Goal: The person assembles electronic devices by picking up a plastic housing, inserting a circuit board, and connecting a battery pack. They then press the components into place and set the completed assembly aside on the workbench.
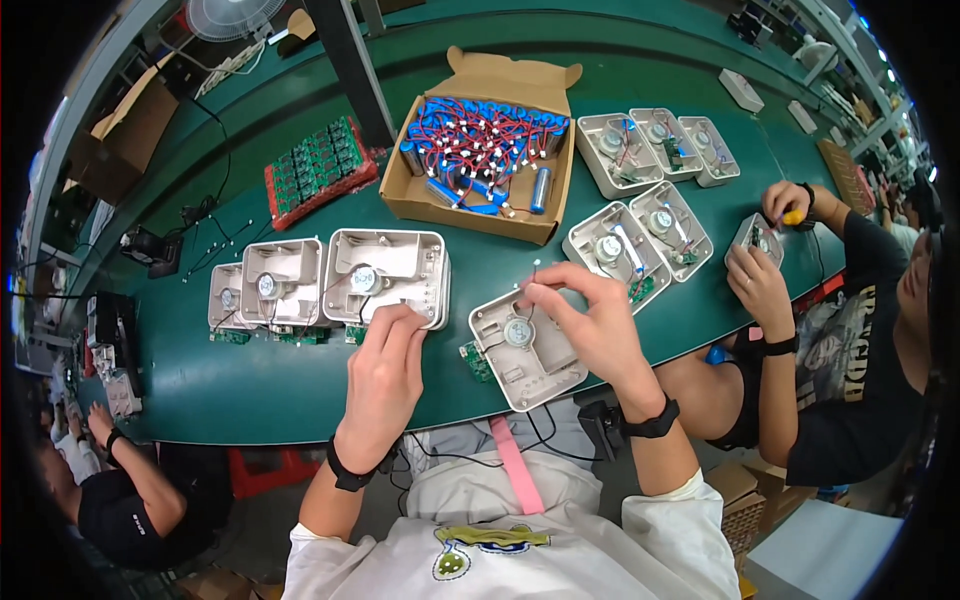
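- Pinching a thin wire (pixel 536 266) by the thumb and forefinger in the head view, the right hand (pixel 598 328) sits over the upper edge of a white housing (pixel 560 350); the wire's small white end stands above the fingertips.
- That housing lies open and slightly turned on the green bench (pixel 250 400), near its front edge, with a round speaker (pixel 517 332) inside and a green circuit board (pixel 477 362) beside its left wall.
- The left hand (pixel 383 375) has bent fingers, their tips at the lower right corner of a pale stacked housing (pixel 410 262); whether it grips the corner cannot be told.
- Left of that stack stand two more groups of housings (pixel 283 258), with green boards (pixel 300 335) along their lower sides.
- Behind, an open cardboard box (pixel 465 222) holds blue cylindrical cells (pixel 440 118) with red and dark leads and white connectors.
- Left of the box, green boards lie in rows on red wrapping (pixel 325 196).
- Five open housings (pixel 608 178) stand right of the box.
- Farther right, a co-worker's hand (pixel 762 285) holds a small housing (pixel 745 235); the other hand (pixel 788 203) grasps a yellow tool (pixel 794 217).
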{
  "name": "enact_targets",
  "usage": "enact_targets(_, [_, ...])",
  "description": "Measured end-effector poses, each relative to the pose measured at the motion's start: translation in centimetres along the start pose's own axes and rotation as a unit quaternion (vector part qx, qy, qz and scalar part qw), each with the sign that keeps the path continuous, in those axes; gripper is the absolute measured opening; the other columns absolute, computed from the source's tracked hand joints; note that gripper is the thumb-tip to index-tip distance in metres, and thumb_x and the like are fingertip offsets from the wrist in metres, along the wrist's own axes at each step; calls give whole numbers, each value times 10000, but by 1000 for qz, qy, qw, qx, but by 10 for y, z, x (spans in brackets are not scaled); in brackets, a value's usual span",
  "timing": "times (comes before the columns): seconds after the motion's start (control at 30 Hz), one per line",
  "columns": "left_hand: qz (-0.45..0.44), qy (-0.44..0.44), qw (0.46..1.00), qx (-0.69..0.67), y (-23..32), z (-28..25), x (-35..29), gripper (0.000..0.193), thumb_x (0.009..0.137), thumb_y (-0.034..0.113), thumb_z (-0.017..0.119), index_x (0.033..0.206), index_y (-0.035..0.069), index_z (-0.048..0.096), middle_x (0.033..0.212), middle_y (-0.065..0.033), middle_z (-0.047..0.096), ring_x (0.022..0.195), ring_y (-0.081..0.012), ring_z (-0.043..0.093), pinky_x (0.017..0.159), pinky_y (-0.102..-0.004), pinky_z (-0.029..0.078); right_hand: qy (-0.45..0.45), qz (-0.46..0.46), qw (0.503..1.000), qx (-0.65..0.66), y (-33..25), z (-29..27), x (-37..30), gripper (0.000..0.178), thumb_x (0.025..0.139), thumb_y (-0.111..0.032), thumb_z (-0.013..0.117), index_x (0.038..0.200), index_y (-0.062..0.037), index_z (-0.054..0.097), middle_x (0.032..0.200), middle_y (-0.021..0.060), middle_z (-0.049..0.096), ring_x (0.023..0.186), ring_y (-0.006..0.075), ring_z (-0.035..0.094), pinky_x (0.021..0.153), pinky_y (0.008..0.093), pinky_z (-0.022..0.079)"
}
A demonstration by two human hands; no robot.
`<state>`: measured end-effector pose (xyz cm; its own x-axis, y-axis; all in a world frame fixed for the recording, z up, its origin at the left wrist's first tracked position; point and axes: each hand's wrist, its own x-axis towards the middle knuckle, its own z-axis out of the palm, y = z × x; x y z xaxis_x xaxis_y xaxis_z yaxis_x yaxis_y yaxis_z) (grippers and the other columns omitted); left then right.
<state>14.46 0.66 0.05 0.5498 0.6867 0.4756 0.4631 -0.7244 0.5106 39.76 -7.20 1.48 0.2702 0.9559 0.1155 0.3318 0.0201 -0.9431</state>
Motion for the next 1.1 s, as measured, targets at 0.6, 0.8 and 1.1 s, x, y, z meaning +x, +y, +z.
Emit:
enact_targets(0.6, [-170,-20,973,-154,38,50,-33,578,968,-31,700,1490,-34,450,1181,-140,680,647,-122,599,562,-264,477,52,27,967,247,9,-12,-13,196,1056,-84,650,1170,61,714,936,130,776,903,198,753,882,326,568])
enact_targets(0.8, [-210,-57,958,-188,36,55,-16,500,996,24,680,1453,-71,503,1008,-134,654,633,-190,606,619,-367,523,77,39,960,267,8,-21,-16,157,1052,-79,650,1124,51,699,918,138,770,879,207,753,861,330,569])
enact_targets(1.1, [-170,-133,958,-190,31,59,7,229,971,19,736,1180,-51,673,888,-41,558,643,-99,504,584,-250,431,71,40,950,301,4,-26,-20,123,1046,-76,651,1077,36,692,916,139,747,850,234,752,833,361,585])
